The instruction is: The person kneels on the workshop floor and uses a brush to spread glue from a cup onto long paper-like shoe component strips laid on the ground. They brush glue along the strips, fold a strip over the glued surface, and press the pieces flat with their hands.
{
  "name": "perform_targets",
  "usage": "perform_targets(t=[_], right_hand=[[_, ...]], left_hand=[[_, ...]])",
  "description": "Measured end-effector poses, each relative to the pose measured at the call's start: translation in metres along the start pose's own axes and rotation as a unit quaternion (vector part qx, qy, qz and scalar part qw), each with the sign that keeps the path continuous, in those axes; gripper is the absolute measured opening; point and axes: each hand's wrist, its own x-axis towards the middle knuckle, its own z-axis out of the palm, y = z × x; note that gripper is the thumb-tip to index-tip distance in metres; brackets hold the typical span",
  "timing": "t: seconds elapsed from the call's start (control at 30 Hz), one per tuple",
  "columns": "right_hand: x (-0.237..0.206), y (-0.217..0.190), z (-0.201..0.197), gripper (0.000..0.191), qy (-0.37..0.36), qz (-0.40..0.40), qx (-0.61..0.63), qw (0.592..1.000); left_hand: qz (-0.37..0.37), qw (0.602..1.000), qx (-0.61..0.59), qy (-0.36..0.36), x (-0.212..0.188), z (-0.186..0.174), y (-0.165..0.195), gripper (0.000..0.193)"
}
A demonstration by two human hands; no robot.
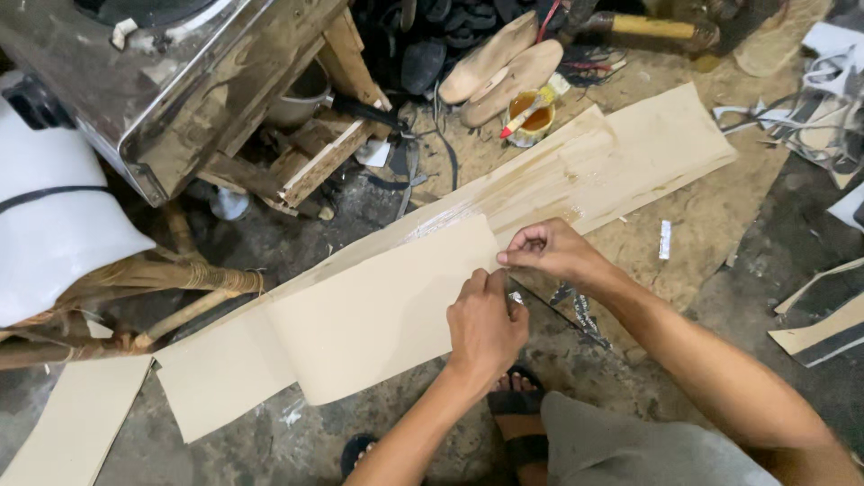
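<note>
Beige sheet (378, 310), smooth, flat; both hands' fingers (504, 261) pinch edge.

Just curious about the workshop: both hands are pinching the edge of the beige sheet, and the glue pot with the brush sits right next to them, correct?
Not quite. In the head view both hands pinch the beige sheet, but the glue pot sits far off, beside the wooden shoe forms.
</note>
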Motion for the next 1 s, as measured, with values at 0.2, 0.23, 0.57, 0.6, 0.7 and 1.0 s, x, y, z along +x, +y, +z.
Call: perform_targets(t=[0.2, 0.23, 0.57, 0.6, 0.7, 1.0], right_hand=[[0.012, 0.035, 0.008, 0.018, 0.012, -0.012, 0.046, 0.999], [0.013, 0.037, 0.008, 0.019, 0.020, -0.023, 0.062, 0.998], [0.011, 0.032, -0.001, 0.023, 0.021, 0.034, 0.004, 0.999], [0.010, 0.032, -0.002, 0.023, 0.023, 0.032, 0.002, 0.999], [0.012, 0.035, -0.004, 0.021, 0.028, 0.038, 0.008, 0.999], [0.040, 0.063, -0.059, 0.022, 0.110, -0.041, -0.005, 0.993]], left_hand=[[0.008, 1.000, 0.028, -0.009, -0.001, 0.013, 0.002, 0.030], [0.007, 0.999, 0.030, -0.010, -0.001, 0.014, 0.002, 0.029], [0.013, 0.999, 0.039, -0.004, 0.003, 0.007, 0.012, 0.048], [0.009, 0.999, 0.041, -0.010, 0.004, 0.005, 0.015, 0.046], [-0.006, 0.995, 0.021, -0.100, 0.003, -0.006, 0.018, 0.054], [0.275, 0.950, 0.135, -0.062, -0.025, -0.065, -0.080, 0.067]])
